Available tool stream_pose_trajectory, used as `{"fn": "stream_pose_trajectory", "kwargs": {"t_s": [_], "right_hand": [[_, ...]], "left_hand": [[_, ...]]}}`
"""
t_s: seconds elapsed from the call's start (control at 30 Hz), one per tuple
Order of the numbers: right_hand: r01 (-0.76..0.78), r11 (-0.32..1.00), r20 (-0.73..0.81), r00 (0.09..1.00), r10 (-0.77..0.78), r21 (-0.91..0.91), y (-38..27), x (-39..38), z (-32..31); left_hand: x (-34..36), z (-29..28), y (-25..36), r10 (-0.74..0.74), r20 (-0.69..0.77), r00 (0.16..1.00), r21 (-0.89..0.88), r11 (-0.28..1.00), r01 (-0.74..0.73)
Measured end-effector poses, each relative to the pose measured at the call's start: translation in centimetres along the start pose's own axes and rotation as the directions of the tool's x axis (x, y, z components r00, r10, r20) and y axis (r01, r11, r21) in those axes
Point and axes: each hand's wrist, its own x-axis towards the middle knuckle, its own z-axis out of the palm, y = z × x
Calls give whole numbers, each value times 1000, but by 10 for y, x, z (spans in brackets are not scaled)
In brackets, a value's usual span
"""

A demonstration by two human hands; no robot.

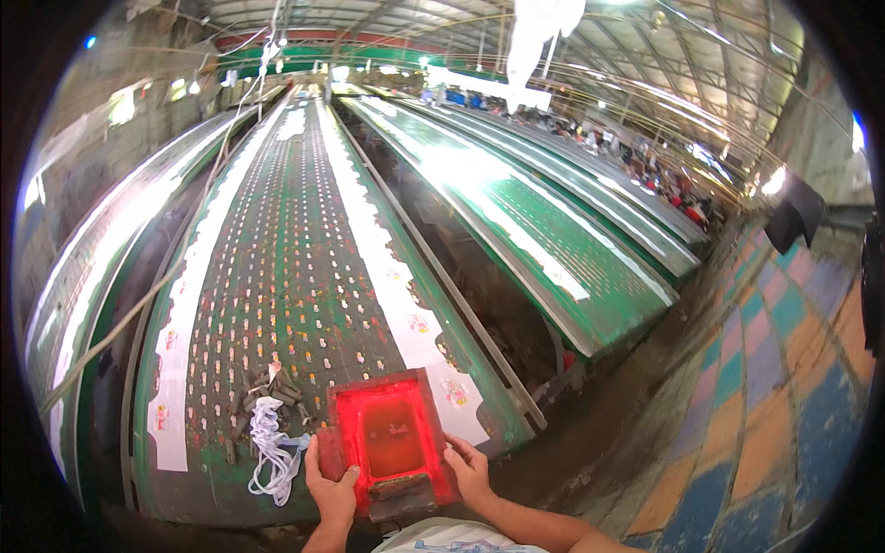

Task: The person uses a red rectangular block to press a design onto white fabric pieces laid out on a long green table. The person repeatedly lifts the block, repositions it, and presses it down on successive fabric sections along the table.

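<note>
The left hand (pixel 332 488) is curled around the left side of a red frame (pixel 435 442), its thumb bent in toward the frame's front. The right hand (pixel 470 472) holds the opposite side, fingers folded in against the edge. The frame is between the two, in front of the person's body and over the near end of a long green bench (pixel 207 498); whether it touches the bench cannot be told. Inside its rim is an orange-red panel (pixel 394 435), and a dark red piece (pixel 330 452) sits at its left side, beside the left hand.

Just left of the frame, a loose bundle of white cord (pixel 267 447) lies on the bench against a pile of short dark pieces (pixel 290 394). Rows of small pale spots run up the bench between a left white strip (pixel 171 405) and a right white strip (pixel 398 318), both with printed pictures. More long benches (pixel 590 318) stand to either side, beneath a metal roof (pixel 701 69).
</note>
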Motion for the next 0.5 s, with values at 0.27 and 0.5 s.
{"fn": "stream_pose_trajectory", "kwargs": {"t_s": [0.27, 0.5], "right_hand": [[-82, 995, -4, 997, 82, 53, -4, 33, -39], [-33, 997, 20, 999, 31, 75, -2, 81, -122]], "left_hand": [[11, 55, 8, -20, 16, 1000, 4, 1000, 20], [-4, 148, 3, -14, -7, 1000, 74, 997, 15]]}}
